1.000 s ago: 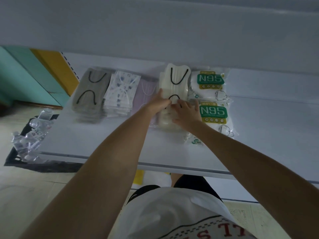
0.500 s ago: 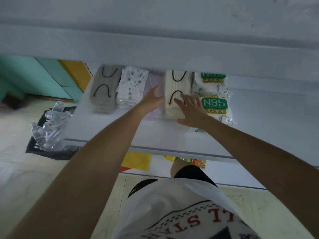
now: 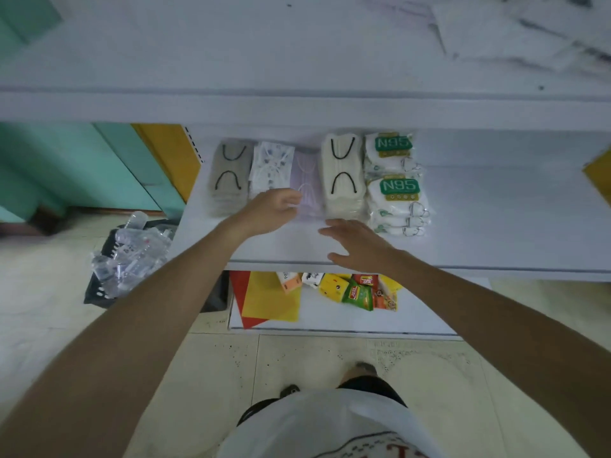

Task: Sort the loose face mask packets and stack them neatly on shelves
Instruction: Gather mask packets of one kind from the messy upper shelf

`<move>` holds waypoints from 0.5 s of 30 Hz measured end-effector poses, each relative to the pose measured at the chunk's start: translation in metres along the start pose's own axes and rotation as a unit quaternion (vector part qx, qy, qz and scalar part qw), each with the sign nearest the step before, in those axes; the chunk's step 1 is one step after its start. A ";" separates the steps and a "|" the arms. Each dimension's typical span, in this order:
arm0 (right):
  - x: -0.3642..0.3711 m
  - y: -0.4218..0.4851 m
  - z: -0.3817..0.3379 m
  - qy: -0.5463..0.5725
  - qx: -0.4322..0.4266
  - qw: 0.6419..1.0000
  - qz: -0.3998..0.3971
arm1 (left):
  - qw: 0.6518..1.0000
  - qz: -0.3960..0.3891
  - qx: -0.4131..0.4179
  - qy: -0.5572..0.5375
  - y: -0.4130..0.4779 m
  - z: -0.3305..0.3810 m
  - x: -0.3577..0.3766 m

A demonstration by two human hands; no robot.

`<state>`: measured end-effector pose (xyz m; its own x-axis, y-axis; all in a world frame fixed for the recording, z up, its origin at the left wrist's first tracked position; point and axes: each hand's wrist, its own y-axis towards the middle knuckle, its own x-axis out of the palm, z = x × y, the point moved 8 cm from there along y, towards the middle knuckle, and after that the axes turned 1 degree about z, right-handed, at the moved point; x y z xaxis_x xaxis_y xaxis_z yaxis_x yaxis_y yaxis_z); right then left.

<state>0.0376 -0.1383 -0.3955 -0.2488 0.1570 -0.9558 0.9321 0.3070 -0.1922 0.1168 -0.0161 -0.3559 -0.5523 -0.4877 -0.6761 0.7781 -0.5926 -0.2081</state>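
Mask packets sit in a row at the back-left of the middle shelf point(image 3: 496, 209), side by side, touching or nearly so: grey stack point(image 3: 228, 176), patterned white stack point(image 3: 271, 165), lilac stack point(image 3: 309, 173), cream stack point(image 3: 342, 180) with black ear loops, then two N95 piles, back N95 pile point(image 3: 391, 150) and front N95 pile point(image 3: 396, 203); left hand point(image 3: 271, 211) at the near edge of the lilac stack, fingers curled and blurred, can't tell if it grips a packet or only touches; right hand point(image 3: 360, 244) released, fingers straight, palm down over bare shelf just in front of the cream stack, holding nothing; upper shelf point(image 3: 297, 54) above, blurred white packets point(image 3: 529, 31) at its right; lower shelf point(image 3: 423, 312) has snack packets point(image 3: 360, 290) and yellow and red sheets point(image 3: 271, 300); black crate point(image 3: 99, 292) of clear plastic items on the tile floor point(image 3: 314, 358), left of the shelves.
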 end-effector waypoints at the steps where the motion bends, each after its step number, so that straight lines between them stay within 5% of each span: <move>1: -0.018 -0.005 -0.011 0.007 -0.036 0.999 0.037 | 0.999 -0.003 0.040 0.015 -0.010 0.022 -0.004; 5: -0.124 -0.051 -0.048 -0.005 -0.193 0.939 0.284 | 0.980 0.013 0.193 0.045 -0.048 0.132 -0.036; 10: -0.223 -0.118 -0.052 -0.058 -0.301 0.858 0.411 | 0.946 0.070 0.317 0.010 -0.067 0.267 -0.080; 15: -0.291 -0.153 0.026 -0.121 -0.187 0.876 0.428 | 0.932 0.197 0.304 0.038 -0.011 0.326 -0.100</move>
<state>-0.0257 -0.2549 -0.0941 0.6039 0.2902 -0.7424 0.5875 0.4674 0.6606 0.0663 -0.1699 -0.0557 -0.2195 -0.7107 -0.6684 0.5905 -0.6421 0.4888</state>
